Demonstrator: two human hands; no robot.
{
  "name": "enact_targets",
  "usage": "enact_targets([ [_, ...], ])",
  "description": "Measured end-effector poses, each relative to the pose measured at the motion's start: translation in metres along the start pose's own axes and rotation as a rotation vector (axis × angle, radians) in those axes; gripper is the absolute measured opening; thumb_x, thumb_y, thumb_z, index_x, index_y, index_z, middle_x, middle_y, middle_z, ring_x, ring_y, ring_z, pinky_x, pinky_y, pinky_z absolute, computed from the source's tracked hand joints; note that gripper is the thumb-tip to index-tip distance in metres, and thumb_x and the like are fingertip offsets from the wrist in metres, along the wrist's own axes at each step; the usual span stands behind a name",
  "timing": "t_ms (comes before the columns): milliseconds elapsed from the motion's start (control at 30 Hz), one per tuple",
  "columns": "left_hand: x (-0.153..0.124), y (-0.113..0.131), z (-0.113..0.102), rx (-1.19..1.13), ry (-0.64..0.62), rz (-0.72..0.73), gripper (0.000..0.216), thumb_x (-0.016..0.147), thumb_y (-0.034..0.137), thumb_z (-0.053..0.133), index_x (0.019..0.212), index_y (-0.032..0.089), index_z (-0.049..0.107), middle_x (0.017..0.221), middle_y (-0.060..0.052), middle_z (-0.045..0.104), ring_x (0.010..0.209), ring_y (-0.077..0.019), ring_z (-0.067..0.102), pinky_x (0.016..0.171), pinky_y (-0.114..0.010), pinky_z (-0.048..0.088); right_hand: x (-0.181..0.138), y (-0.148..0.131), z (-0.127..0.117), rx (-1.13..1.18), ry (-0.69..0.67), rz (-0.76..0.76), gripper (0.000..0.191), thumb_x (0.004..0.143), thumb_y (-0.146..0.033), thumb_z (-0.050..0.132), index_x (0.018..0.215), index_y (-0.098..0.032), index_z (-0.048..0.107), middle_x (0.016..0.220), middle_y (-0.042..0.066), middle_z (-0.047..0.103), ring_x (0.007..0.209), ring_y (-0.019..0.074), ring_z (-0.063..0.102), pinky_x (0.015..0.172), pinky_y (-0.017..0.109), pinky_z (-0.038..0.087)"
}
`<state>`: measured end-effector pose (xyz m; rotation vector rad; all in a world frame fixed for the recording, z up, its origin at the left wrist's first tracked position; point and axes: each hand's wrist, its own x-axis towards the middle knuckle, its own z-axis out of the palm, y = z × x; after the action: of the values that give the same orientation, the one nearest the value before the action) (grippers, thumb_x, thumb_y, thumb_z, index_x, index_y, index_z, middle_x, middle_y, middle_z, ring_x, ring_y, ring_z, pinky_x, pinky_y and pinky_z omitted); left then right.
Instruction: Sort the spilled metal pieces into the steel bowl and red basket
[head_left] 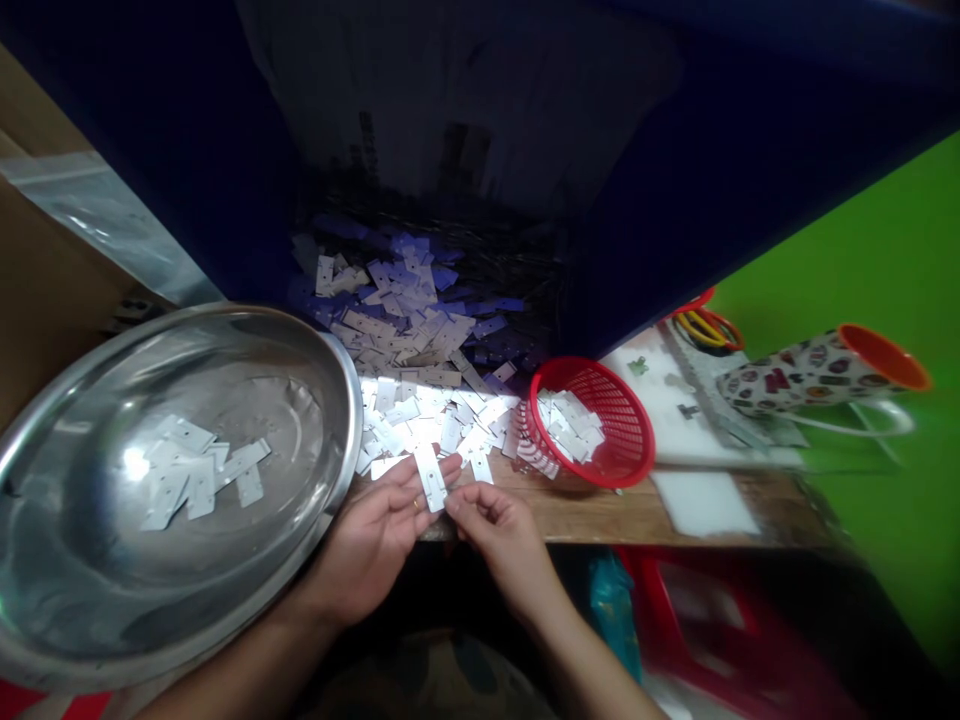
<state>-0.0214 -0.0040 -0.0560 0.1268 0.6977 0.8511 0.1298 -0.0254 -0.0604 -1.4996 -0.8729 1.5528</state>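
A flat, oblong metal plate (430, 478) with a small hole lies across the fingers of my left hand (375, 545), which is turned palm up. My right hand (499, 525) pinches the plate's lower right corner between thumb and forefinger. Just beyond my fingers, a heap of similar metal plates (420, 335) spreads over the wooden bench and back into the shade of the blue enclosure. On the left, a large steel bowl (345, 400) holds several loose plates. To the right of the heap, a red plastic basket (636, 430) contains more of them.
Dark blue panels (645, 200) rise around the heap. At the right are a patterned mug (810, 372) with an orange rim, coloured rings (705, 328) and a white pad (705, 502). Below the bench edge stands a red plastic stool (675, 610).
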Motion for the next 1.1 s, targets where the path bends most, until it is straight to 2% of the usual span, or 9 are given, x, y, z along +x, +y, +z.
enact_targets([
  [133,0.000,0.000,0.002,-0.012,-0.002,0.004,0.056,0.084,0.010,0.046,0.139,0.007,0.039,0.134,-0.017,0.056,0.133,-0.0272,0.042,0.116,-0.043,0.021,-0.001,0.003,0.000,0.002,0.042,-0.012,0.029,0.072,-0.043,0.072,0.070,-0.014,0.065,0.054,-0.004,0.052,0.050,0.0088,0.041,0.049,0.021,0.033],
  [200,0.000,0.001,0.004,-0.024,-0.013,0.006,0.056,0.086,0.012,0.044,0.142,0.009,0.035,0.136,-0.017,0.054,0.132,-0.0267,0.044,0.115,-0.044,0.022,-0.002,0.006,0.000,-0.062,0.110,-0.088,0.025,0.076,-0.039,0.069,0.072,-0.015,0.065,0.058,-0.002,0.057,0.051,0.0101,0.045,0.050,0.022,0.037],
  [300,0.001,0.002,0.006,-0.075,-0.034,0.002,0.056,0.092,0.023,0.043,0.146,0.016,0.028,0.140,-0.015,0.051,0.131,-0.0274,0.045,0.114,-0.046,0.024,-0.008,0.008,-0.002,-0.342,0.234,-0.405,0.013,0.083,-0.029,0.062,0.080,-0.018,0.067,0.064,0.001,0.062,0.054,0.0129,0.051,0.053,0.025,0.041],
  [367,0.002,0.003,0.006,-0.099,-0.038,-0.012,0.056,0.094,0.030,0.041,0.147,0.017,0.025,0.142,-0.016,0.048,0.131,-0.0279,0.045,0.114,-0.048,0.025,-0.013,0.009,-0.003,-0.535,0.213,-0.651,0.009,0.086,-0.021,0.059,0.088,-0.020,0.068,0.072,0.003,0.066,0.063,0.0156,0.057,0.062,0.028,0.045],
  [433,0.003,0.004,0.005,-0.103,-0.041,-0.028,0.057,0.095,0.034,0.039,0.147,0.016,0.024,0.144,-0.017,0.046,0.132,-0.0285,0.043,0.114,-0.048,0.025,-0.016,0.010,-0.005,-0.631,0.141,-0.782,0.011,0.087,-0.017,0.059,0.093,-0.021,0.066,0.078,0.004,0.068,0.071,0.0171,0.061,0.070,0.031,0.047],
  [700,0.008,0.003,-0.001,-0.145,-0.090,-0.037,0.063,0.095,0.042,0.039,0.148,0.012,0.023,0.144,-0.021,0.044,0.135,-0.0311,0.039,0.114,-0.051,0.022,-0.013,0.013,-0.006,-0.842,0.148,-0.700,0.020,0.086,-0.031,0.063,0.102,-0.018,0.062,0.077,0.004,0.064,0.073,0.0187,0.060,0.069,0.031,0.047],
  [867,0.004,-0.002,-0.002,-0.156,-0.094,-0.046,0.057,0.095,0.036,0.038,0.144,0.008,0.032,0.141,-0.020,0.048,0.136,-0.0298,0.038,0.115,-0.049,0.021,-0.010,0.005,-0.002,-1.079,0.187,-0.806,0.016,0.090,-0.019,0.049,0.087,-0.017,0.065,0.073,0.006,0.066,0.068,0.0192,0.059,0.072,0.034,0.043],
  [1000,-0.001,-0.004,-0.001,-0.195,-0.109,-0.017,0.049,0.096,0.032,0.038,0.141,0.014,0.039,0.143,-0.012,0.049,0.137,-0.0222,0.036,0.117,-0.040,0.019,-0.006,-0.003,0.003,-0.915,0.107,-0.696,0.009,0.087,-0.023,0.057,0.085,-0.017,0.065,0.071,0.003,0.065,0.066,0.0162,0.058,0.063,0.028,0.042],
  [1100,-0.006,-0.005,-0.001,-0.151,-0.095,0.036,0.042,0.095,0.028,0.041,0.135,0.017,0.048,0.141,-0.009,0.052,0.136,-0.0219,0.039,0.117,-0.040,0.021,-0.003,-0.014,0.005,-0.751,0.056,-0.559,0.014,0.083,-0.022,0.064,0.070,-0.019,0.061,0.061,-0.003,0.057,0.056,0.0113,0.052,0.056,0.023,0.040],
])
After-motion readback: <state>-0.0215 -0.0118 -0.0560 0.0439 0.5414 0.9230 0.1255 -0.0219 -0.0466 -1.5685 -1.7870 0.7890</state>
